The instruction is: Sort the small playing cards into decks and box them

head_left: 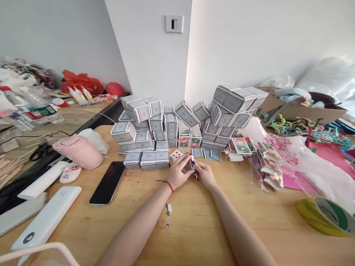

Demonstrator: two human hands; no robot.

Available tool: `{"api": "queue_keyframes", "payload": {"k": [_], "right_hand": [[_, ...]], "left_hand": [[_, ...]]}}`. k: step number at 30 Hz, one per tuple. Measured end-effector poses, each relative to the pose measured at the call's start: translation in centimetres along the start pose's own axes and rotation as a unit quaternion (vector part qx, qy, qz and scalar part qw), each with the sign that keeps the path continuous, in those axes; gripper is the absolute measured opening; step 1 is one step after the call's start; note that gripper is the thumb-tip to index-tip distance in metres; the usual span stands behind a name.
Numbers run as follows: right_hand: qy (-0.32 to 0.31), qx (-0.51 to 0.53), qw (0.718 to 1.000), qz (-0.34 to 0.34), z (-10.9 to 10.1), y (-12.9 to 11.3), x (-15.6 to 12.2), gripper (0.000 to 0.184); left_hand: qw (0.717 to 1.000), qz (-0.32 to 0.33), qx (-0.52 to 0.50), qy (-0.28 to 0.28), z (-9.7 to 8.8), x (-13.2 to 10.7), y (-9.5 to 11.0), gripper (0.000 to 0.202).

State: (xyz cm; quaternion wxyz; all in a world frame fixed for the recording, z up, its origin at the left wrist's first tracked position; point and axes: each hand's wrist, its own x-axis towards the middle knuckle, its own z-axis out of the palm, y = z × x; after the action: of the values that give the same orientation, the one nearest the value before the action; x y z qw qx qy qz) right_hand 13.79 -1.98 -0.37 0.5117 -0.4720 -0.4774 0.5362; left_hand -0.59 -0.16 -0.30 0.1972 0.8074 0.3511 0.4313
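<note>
My left hand [178, 173] and my right hand [204, 173] meet at the middle of the wooden table [194, 221], both closed around one small deck of playing cards [190, 164] held between them. A red string circles my left wrist. Just beyond my fingers lie a loose diamond card [176, 154] and some face-down cards [212, 154]. Behind these rises a big pile of grey patterned card boxes [172, 123].
A black phone [108, 183], a pink bottle [79, 150] and a white power bank [47, 218] lie at the left. Flat card cartons [267, 162], a plastic bag [310, 162] and green-yellow tape rolls [327, 216] sit at the right. A cardboard box [302, 111] stands behind.
</note>
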Motion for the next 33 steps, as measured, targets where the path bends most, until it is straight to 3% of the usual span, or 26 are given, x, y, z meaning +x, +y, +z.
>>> {"api": "queue_keyframes", "payload": {"k": [14, 25, 33], "right_hand": [[0.046, -0.067, 0.996, -0.031, 0.59, 0.23, -0.28, 0.032], [0.035, -0.059, 0.998, -0.013, 0.42, -0.1, -0.33, 0.039], [0.023, -0.042, 0.999, -0.007, 0.04, -0.13, -0.23, 0.034]], "left_hand": [[0.999, -0.031, -0.008, -0.017, 0.11, 0.21, 0.19, 0.058], [0.999, -0.03, -0.008, -0.03, 0.16, 0.28, 0.07, 0.059], [0.999, -0.022, -0.011, -0.024, 0.12, 0.27, -0.04, 0.058]]}}
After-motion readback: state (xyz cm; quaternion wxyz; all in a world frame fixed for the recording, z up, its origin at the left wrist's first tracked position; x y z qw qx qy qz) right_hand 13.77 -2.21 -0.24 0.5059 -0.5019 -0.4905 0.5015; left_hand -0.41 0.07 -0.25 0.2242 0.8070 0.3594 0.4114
